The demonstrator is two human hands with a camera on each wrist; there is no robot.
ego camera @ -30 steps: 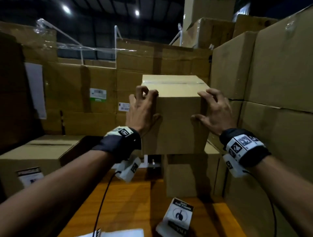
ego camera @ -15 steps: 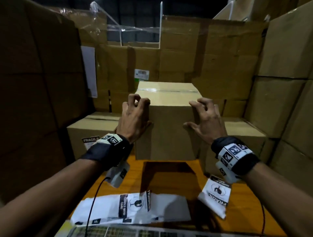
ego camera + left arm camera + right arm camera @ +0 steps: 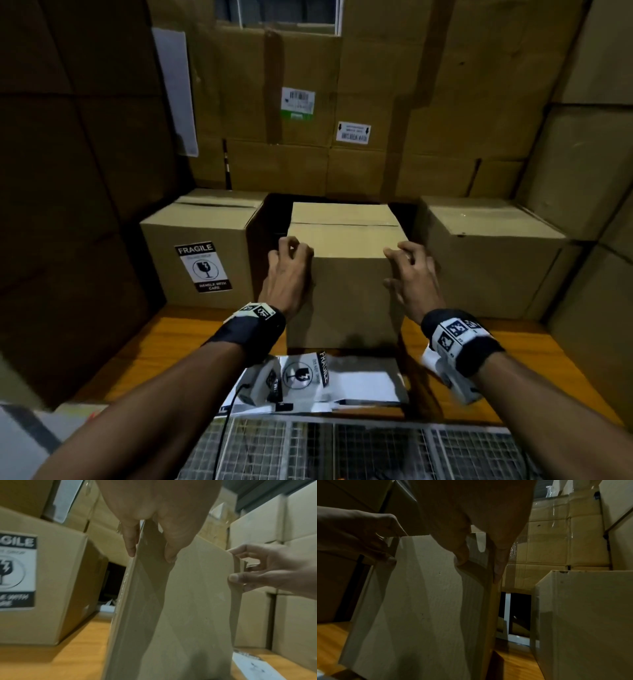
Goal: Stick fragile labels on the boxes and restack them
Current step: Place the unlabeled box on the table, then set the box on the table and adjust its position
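Head view: plain box (image 3: 346,274) upright between both hands on wooden table (image 3: 171,346), blank front face toward the person, top tape seam running left-right. Left hand (image 3: 287,274) grips its upper left edge, right hand (image 3: 411,277) the upper right, fingers curled over the corners. Labelled box (image 3: 202,253) just left of the left hand. Fragile label sheets (image 3: 308,377) near the wrists.

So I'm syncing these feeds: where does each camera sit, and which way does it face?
Head: on the forehead, looking down at the box; both forearms show, left hand and right hand.
Left wrist: under the left hand, facing rightward across the box.
Right wrist: under the right hand, facing leftward across the box.
Shared: each wrist view shows the opposite hand.
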